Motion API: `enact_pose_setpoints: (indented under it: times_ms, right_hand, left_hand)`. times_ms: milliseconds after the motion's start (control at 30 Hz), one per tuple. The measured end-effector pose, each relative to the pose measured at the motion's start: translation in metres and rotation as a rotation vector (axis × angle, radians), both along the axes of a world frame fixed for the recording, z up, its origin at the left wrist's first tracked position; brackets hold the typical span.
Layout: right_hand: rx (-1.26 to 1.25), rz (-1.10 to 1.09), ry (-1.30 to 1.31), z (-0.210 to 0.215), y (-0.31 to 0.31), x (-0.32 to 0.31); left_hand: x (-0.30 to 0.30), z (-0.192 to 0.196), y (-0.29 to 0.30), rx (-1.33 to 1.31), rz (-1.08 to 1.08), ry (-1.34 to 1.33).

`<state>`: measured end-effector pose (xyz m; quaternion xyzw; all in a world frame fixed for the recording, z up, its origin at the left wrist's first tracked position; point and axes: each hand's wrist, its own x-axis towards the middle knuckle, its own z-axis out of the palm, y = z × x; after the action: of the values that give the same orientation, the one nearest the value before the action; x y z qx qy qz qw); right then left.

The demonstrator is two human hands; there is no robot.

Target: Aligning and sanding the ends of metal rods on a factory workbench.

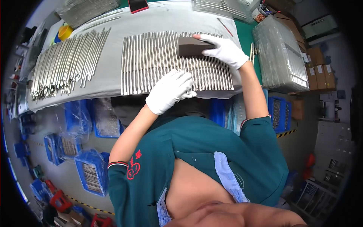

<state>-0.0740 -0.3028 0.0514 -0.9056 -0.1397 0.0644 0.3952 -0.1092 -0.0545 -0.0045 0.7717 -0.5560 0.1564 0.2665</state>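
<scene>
A row of slim silver metal rods point(151, 56) lies side by side on the grey-white cloth of the table before me. In my white-gloved right hand point(226, 52) is a dark brown rectangular block point(191, 48), resting across the upper part of the rods on the row's right side. My left hand point(171, 90), gloved too, is closed over the near ends of the rods at the middle of the row. Its fingers curl at a rod end by the table's front edge, and the glove hides most of what they grip.
A looser pile of rods point(68, 62) covers the table's left side. Plastic-wrapped stacked trays point(280, 55) stand at the right. A red-edged phone point(138, 5), a yellow cup point(65, 32) and a thin red stick point(225, 27) lie farther back. Blue bins point(92, 172) stand on the floor.
</scene>
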Motion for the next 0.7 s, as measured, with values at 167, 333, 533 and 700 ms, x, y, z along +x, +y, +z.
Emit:
enact_pose_setpoints:
  times_ms: [167,333,533,700]
  right_hand:
    - [0.127,-0.223,-0.349,-0.021,-0.04,-0.013]
    - [0.407,-0.707,-0.565,-0.061,-0.031,0.015]
    - [0.253,-0.803,-0.664,-0.079,-0.042,0.019]
    - [0.254,-0.879,-0.711,-0.073,-0.038,0.015]
  left_hand:
    - [-0.002,0.008,0.003,0.067,0.0,0.042]
    - [-0.012,0.0,0.002,-0.006,0.066,-0.059]
    - [-0.012,0.0,-0.002,0.122,0.224,-0.138]
    - [-0.003,0.014,0.013,0.057,0.186,-0.175]
